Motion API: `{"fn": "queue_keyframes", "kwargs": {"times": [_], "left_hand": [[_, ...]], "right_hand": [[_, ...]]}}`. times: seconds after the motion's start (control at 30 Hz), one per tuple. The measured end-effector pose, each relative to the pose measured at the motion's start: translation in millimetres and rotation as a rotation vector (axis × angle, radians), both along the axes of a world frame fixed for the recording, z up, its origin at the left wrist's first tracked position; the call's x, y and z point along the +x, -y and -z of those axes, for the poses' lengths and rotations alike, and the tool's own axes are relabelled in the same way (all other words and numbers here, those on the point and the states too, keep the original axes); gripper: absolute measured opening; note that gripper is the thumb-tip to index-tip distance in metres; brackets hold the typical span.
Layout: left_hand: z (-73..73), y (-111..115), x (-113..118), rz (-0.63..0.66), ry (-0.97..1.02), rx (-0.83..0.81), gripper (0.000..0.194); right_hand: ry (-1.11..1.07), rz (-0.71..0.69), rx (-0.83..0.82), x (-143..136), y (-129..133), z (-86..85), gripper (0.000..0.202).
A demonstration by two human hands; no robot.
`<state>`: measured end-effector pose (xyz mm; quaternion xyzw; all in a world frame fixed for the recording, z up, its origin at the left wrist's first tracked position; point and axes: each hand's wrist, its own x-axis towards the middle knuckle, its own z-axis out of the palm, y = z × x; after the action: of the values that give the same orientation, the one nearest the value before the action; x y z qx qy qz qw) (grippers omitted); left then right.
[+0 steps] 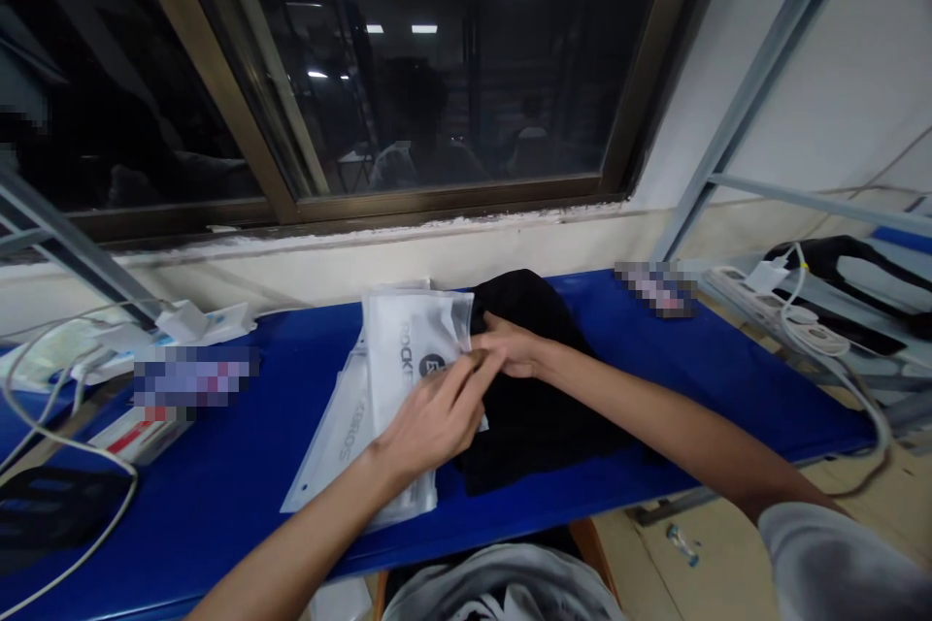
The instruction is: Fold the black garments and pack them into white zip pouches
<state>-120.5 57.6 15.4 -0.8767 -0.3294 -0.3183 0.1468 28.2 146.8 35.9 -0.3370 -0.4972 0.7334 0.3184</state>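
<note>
A frosted plastic bag [389, 349] with dark printed letters and a round black mark lies on top of several similar bags [331, 446] at the middle of the blue table. My left hand [437, 412] is closed on the right side of the top bag, its fingers pointing toward my other hand. At the bag's upper right edge my right hand [514, 349] pinches the plastic; its fingertips are partly hidden. A heap of black cloth [539, 432] lies just right of the bags, beneath my right hand and wrist.
The blue table [254, 466] stands against a wall under a dark window [466, 97]. Power strips with chargers and white cables [182, 320] lie at left, near a small box [142, 432]. More cables [801, 310] and a metal frame [735, 131] are at right.
</note>
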Motion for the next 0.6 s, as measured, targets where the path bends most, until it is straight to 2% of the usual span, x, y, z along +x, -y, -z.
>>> {"fn": "queue_keyframes", "kwargs": {"times": [0.07, 0.13, 0.2, 0.27, 0.3, 0.33, 0.4, 0.47, 0.53, 0.6], "left_hand": [[-2.3, 2.8, 0.4, 0.079, -0.041, 0.016, 0.078], [-8.2, 3.6, -2.5, 0.101, 0.049, 0.073, 0.074], [-16.0, -0.2, -10.8, -0.024, 0.273, 0.173, 0.068], [-22.8, -9.6, -23.9, -0.225, 0.576, 0.172, 0.061], [-25.1, -15.9, -31.2, -0.292, 0.728, 0.08, 0.06], [-26.4, -22.5, -38.0, -0.306, 0.861, -0.083, 0.059], [-26.5, -33.7, -47.8, -0.205, 1.049, -0.502, 0.056], [-24.5, -39.1, -49.6, -0.055, 1.153, -0.816, 0.049], [-22.4, -38.2, -44.2, 0.05, 1.219, -0.928, 0.043], [-21.0, -33.9, -35.7, 0.108, 1.261, -0.93, 0.041]], "right_hand": [[-0.039, -0.089, 0.029, 1.4, 2.4, -1.2, 0.044], [-0.095, -0.071, 0.085, 1.8, 0.7, -1.7, 0.043], [-0.127, 0.002, 0.132, 2.7, -4.8, -2.0, 0.044], [-0.128, 0.046, 0.147, 5.7, -11.9, -3.6, 0.046], [-0.126, 0.053, 0.148, 8.1, -15.0, -5.2, 0.047], [-0.128, 0.048, 0.154, 10.9, -17.6, -7.2, 0.047], [-0.126, 0.002, 0.175, 16.8, -20.3, -11.6, 0.048], [-0.097, -0.069, 0.199, 21.0, -20.2, -14.5, 0.051], [-0.053, -0.099, 0.209, 21.8, -18.4, -13.8, 0.055], [-0.029, -0.027, 0.221, 19.3, -16.3, -9.6, 0.057]]}}
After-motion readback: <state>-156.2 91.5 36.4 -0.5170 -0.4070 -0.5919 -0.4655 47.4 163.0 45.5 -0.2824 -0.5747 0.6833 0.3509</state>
